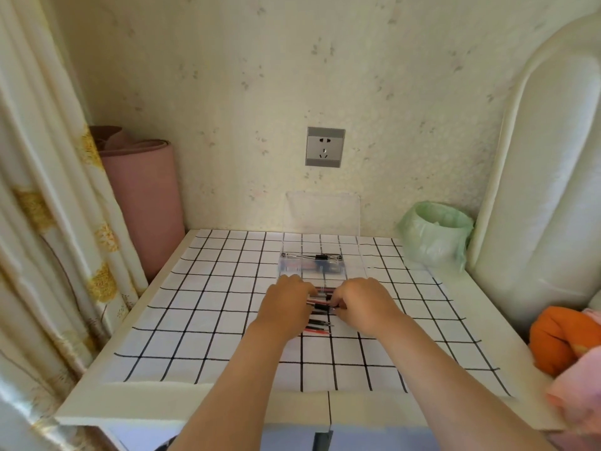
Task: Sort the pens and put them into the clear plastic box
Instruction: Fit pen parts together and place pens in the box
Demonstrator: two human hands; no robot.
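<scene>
A row of black and red pens (320,309) lies across the middle of the checked tablecloth. My left hand (286,304) covers the pens' left ends and my right hand (364,305) covers their right ends, fingers curled onto the upper pens. Two more pens (317,327), one black and one red, lie just in front, free of both hands. Behind them stands the clear plastic box (292,255) with its lid raised against the wall. Several pens (313,263) lie inside it.
A green bin with a bag (435,236) stands at the table's back right. A rolled pink mat (143,203) leans in the left corner beside a curtain. Orange and pink cloths (559,343) sit at the right edge. A wall socket (324,146) is above the box.
</scene>
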